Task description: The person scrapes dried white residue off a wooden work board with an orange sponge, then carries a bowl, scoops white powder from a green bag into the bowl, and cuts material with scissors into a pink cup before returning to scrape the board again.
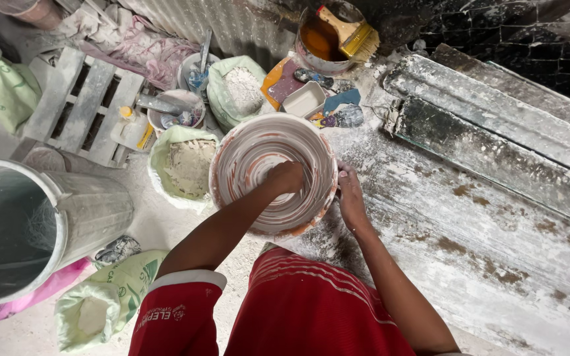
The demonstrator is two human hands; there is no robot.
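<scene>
A round bucket smeared inside with white and reddish-brown swirls stands on the dusty floor in front of me. My left hand reaches down into it, fingers curled against the inner wall on the right side; I cannot see anything held in it. My right hand grips the bucket's outer rim on the right, thumb over the edge. My red shirt and shorts fill the bottom of the view.
A large grey barrel stands at left. Open sacks of white powder lie beside the bucket. A tin of brown liquid with a brush is behind it. A long plaster-caked mould runs along the right. A wooden pallet lies at back left.
</scene>
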